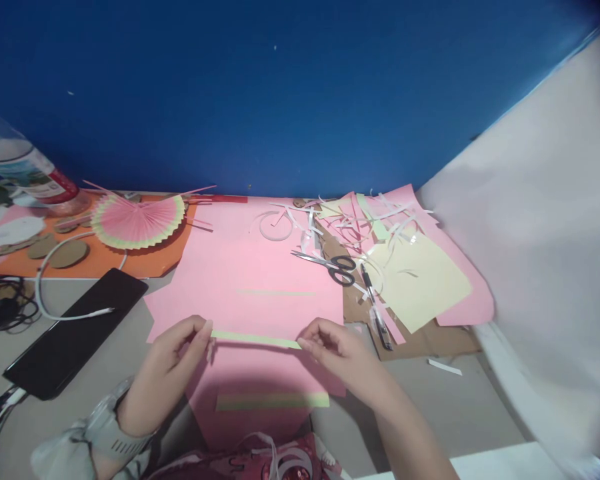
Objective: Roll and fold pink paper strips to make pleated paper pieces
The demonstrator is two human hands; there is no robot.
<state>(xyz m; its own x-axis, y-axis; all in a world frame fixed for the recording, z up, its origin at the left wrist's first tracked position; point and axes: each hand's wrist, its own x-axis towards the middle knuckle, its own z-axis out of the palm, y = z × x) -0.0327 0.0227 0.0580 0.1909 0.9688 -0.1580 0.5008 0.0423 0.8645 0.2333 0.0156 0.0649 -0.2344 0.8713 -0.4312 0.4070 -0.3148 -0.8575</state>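
Observation:
A narrow pale green paper strip point(255, 339) is stretched level between both my hands above a pink paper sheet point(260, 280). My left hand point(167, 370) pinches the strip's left end between thumb and fingers. My right hand point(337, 353) pinches its right end the same way. A wider green strip point(273, 401) lies flat on the pink paper just below my hands. A faint thin strip point(275, 293) lies further up on the same sheet.
Scissors point(333, 265) and a pen point(375, 307) lie right of the sheet among paper scraps point(360, 223) and a yellow sheet point(420, 280). A pink pleated fan point(137, 220) rests on orange paper; a black phone point(75, 330), cable and bottle point(25, 170) are left. White cloth point(540, 253) rises on the right.

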